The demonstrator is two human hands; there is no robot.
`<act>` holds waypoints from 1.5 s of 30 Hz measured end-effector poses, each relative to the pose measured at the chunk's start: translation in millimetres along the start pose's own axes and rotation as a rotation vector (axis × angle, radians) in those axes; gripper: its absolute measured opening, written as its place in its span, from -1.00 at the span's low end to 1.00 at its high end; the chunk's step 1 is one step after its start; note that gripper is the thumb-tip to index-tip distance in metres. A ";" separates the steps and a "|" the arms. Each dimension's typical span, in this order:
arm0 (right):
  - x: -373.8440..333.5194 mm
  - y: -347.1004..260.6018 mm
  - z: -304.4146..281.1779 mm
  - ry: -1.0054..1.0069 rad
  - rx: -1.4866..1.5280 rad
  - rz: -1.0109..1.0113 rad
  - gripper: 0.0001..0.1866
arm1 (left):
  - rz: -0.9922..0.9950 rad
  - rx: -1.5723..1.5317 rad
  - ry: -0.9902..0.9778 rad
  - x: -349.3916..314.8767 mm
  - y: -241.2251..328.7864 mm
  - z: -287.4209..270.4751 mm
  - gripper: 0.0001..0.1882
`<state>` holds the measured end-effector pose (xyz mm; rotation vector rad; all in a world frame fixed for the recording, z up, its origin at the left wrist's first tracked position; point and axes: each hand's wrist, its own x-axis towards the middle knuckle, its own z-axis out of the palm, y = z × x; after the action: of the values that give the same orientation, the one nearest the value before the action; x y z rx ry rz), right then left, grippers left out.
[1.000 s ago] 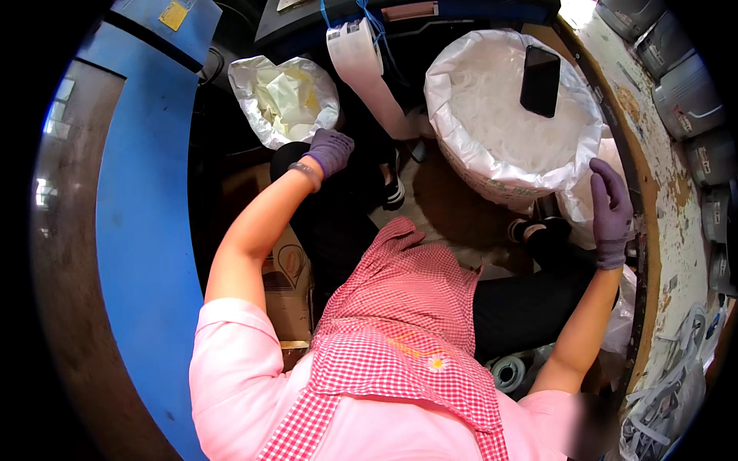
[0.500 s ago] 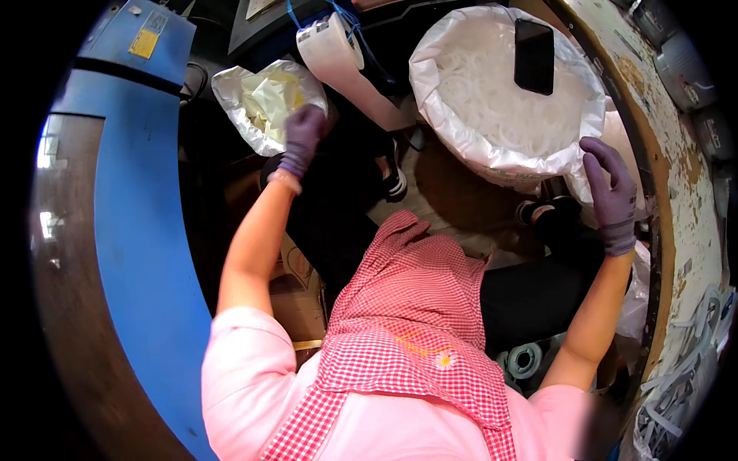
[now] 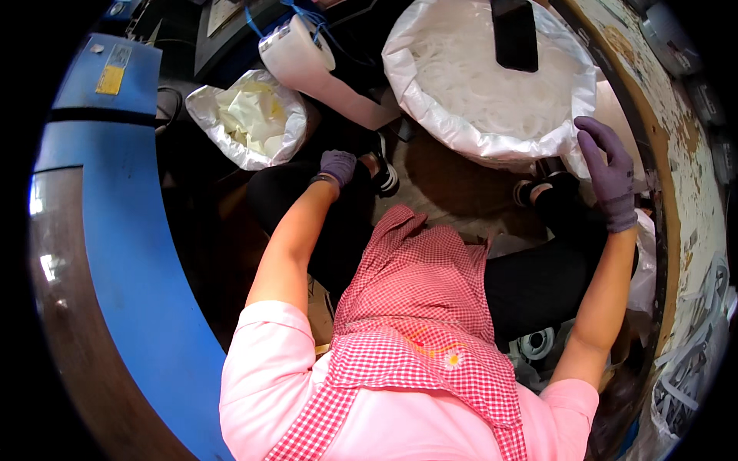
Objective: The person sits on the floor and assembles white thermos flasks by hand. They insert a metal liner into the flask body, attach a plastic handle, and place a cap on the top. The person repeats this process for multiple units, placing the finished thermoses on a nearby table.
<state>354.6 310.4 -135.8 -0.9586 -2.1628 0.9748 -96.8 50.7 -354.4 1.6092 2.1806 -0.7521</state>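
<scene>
My left hand [image 3: 337, 167], in a purple glove, is curled closed over my left knee, beside the paper strip's lower end; anything inside the fingers is hidden. To its upper left stands a small white bag [image 3: 257, 157] of crumpled pale-yellow sheets [image 3: 250, 115]. My right hand [image 3: 611, 173], gloved alike, is raised at the right edge of a large bag-lined bin [image 3: 492, 146]. Its fingertips are at the liner, with thumb and fingers apart. The bin holds many translucent whitish rings [image 3: 484, 96]. A black phone [image 3: 515, 34] lies on top of them.
A white roll [image 3: 296, 54] trails its strip between the two bags. A blue machine [image 3: 131, 269] runs along the left. On the right is a worn, peeling tabletop [image 3: 680, 184] with grey strips [image 3: 684, 376] near it. A grey-green roll [image 3: 536, 342] sits below my right leg.
My left hand has moved down and right, away from the small bag to my knee. My right hand stays by the bin's rim. The view has shifted slightly.
</scene>
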 end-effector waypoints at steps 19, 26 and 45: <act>1.8 10.2 -2.0 -0.019 -0.030 0.064 -0.70 | -0.152 -0.385 0.149 18.4 -18.6 9.3 -0.70; 1.7 8.1 -10.1 -0.016 -0.001 0.107 -0.69 | 0.036 -0.902 -0.101 -20.3 -60.3 7.2 -0.72; 9.0 17.3 -6.1 -0.050 -0.042 0.137 -0.70 | -0.045 -0.229 -0.177 80.5 -36.8 80.9 -0.60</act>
<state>360.3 328.1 -144.3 -1.1259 -2.1903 1.0310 -160.4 57.5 -455.8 1.3334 2.0959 -0.6064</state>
